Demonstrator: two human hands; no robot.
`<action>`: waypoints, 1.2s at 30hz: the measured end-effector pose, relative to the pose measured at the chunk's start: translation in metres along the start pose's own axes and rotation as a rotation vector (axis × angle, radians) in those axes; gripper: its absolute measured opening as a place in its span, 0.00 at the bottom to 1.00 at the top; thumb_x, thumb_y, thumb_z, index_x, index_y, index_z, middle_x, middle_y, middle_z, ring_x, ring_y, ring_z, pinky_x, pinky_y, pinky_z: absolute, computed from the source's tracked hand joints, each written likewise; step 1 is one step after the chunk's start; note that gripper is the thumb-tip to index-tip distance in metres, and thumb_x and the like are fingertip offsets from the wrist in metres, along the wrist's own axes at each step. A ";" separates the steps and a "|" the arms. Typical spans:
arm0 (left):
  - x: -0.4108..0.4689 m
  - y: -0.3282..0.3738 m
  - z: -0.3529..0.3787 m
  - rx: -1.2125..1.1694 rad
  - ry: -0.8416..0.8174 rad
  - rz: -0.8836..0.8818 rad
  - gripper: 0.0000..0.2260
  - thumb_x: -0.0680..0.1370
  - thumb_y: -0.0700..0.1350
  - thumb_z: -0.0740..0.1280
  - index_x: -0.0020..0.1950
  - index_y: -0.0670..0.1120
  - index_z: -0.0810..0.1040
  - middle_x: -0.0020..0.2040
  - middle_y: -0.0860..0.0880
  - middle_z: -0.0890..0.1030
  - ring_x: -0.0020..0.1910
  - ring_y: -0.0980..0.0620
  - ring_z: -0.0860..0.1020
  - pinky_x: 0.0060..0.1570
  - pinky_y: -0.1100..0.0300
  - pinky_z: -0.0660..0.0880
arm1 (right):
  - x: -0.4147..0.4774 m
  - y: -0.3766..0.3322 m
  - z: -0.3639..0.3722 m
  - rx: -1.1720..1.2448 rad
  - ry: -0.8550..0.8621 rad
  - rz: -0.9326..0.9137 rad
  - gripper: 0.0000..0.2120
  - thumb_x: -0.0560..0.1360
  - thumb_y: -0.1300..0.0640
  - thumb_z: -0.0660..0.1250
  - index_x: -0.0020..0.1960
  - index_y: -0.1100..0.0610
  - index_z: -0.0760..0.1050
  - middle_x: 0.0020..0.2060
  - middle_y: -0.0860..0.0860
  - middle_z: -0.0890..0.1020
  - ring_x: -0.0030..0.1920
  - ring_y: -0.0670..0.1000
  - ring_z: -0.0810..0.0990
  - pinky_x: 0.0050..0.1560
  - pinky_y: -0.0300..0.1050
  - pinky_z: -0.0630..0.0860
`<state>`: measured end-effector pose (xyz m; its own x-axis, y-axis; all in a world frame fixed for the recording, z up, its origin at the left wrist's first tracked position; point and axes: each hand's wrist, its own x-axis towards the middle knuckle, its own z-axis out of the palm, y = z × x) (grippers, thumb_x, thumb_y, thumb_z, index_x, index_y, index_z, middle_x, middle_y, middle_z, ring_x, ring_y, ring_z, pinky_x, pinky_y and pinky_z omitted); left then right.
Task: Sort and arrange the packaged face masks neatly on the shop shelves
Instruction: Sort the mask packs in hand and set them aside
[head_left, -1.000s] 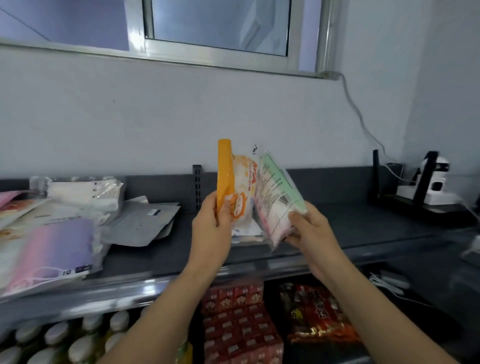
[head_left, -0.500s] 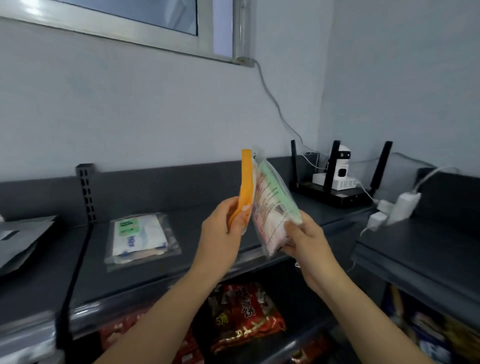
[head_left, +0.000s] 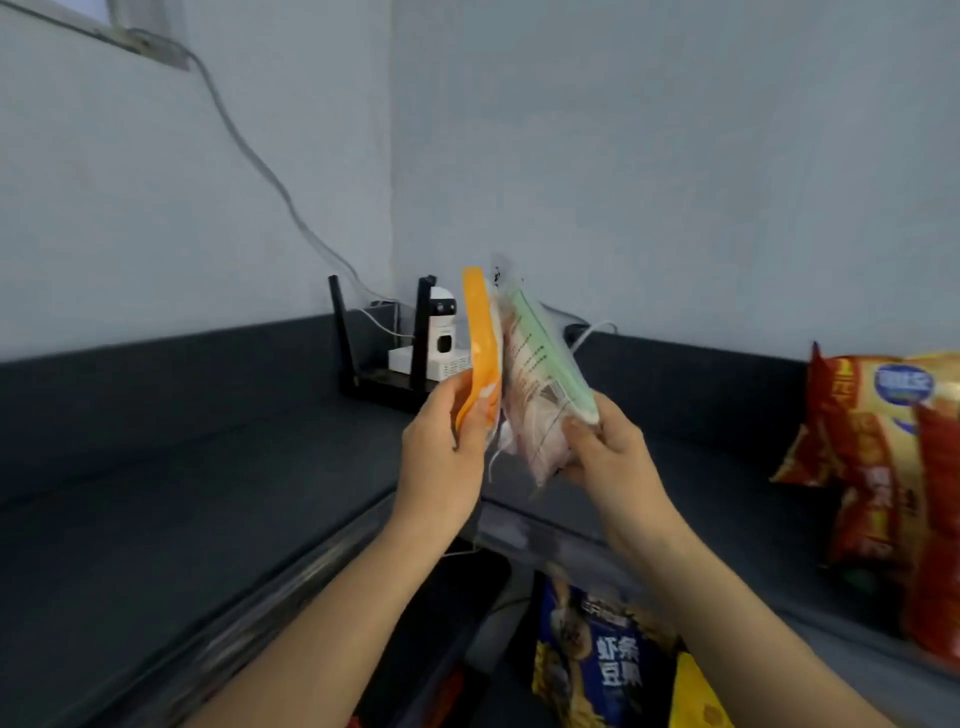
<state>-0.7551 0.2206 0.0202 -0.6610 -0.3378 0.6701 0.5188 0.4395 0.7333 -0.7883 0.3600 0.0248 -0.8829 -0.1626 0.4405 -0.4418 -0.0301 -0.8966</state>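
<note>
Left hand grips orange mask pack, right hand pinches green-edged mask pack (both upright, touching), above the dark shelf's corner.

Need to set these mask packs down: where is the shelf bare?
Bare: the left shelf top, from its front edge to the router; also the right shelf between the corner and the red snack bags. Crowded: the corner, with router, camera and cables.

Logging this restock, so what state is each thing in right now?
orange mask pack: upright, gripped by the left hand
green mask pack: tilted, gripped by the right hand
red snack bags: standing on the right shelf
router: in the corner, antennas upright
</note>
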 end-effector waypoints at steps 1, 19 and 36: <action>0.001 -0.002 0.014 -0.031 -0.013 -0.005 0.12 0.80 0.49 0.61 0.64 0.53 0.71 0.50 0.61 0.77 0.50 0.65 0.76 0.46 0.77 0.71 | 0.001 0.002 -0.012 -0.027 0.033 0.009 0.15 0.81 0.62 0.55 0.49 0.44 0.74 0.45 0.51 0.82 0.50 0.57 0.81 0.53 0.62 0.77; -0.007 -0.030 0.126 0.819 -0.415 -0.103 0.23 0.80 0.46 0.58 0.75 0.51 0.59 0.78 0.42 0.47 0.76 0.42 0.45 0.73 0.46 0.48 | 0.010 0.026 -0.170 -0.212 0.360 0.163 0.15 0.80 0.60 0.56 0.66 0.52 0.70 0.56 0.51 0.79 0.57 0.52 0.77 0.60 0.57 0.75; 0.030 -0.056 0.194 1.121 -0.950 -0.151 0.27 0.76 0.68 0.45 0.74 0.63 0.53 0.77 0.52 0.52 0.75 0.43 0.49 0.65 0.37 0.55 | 0.003 0.030 -0.196 -0.371 0.354 0.052 0.15 0.80 0.61 0.57 0.64 0.50 0.71 0.54 0.45 0.78 0.56 0.47 0.76 0.59 0.48 0.74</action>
<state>-0.9088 0.3470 -0.0232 -0.9983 0.0273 -0.0519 0.0262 0.9994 0.0208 -0.8354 0.5516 0.0083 -0.8766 0.1913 0.4417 -0.3657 0.3320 -0.8695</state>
